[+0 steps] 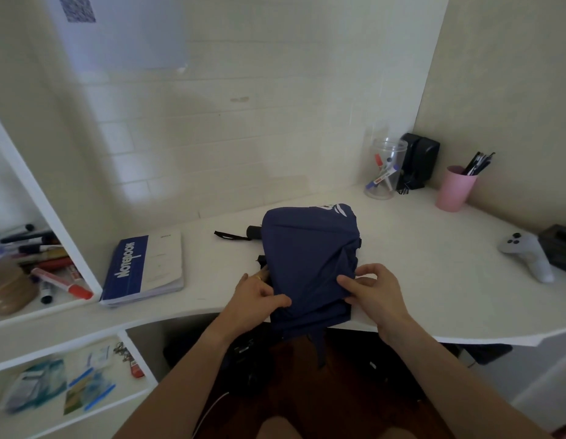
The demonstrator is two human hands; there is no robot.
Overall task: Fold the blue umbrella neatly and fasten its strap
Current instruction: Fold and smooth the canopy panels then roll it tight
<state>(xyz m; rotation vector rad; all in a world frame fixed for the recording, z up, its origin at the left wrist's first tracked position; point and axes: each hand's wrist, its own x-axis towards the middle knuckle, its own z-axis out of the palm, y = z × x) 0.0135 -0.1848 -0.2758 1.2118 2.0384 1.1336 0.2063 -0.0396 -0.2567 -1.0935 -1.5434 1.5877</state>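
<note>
A blue umbrella (307,258) lies collapsed on the white desk (433,280), its canopy cloth bunched in loose folds over the near edge, where a narrow strip of blue fabric (321,350) hangs below the desk; whether that strip is the strap cannot be told. The umbrella's black handle (254,232) pokes out on the far left side, with a black wrist loop (228,235) lying flat on the desk beside it.

The left hand (256,299) rests on the left near edge of the cloth, its fingers (277,301) curled and pinching a fold of the canopy. The right hand (375,293) holds the right near side, thumb and fingers (348,283) closed on a gathered pleat of the fabric. Both forearms reach in from below.

To the left of the umbrella, well apart, sits a blue and white notebook (145,267), flat on the desk. At the back right stand a clear plastic jar (384,167) with markers in it, a black speaker (419,160) just behind it, and a pink cup (454,188) holding dark pens. A white game controller (525,255) lies near the right edge. On the shelf at left, a heap of markers (50,264) lies next to a brown lidded container (7,289)
</note>
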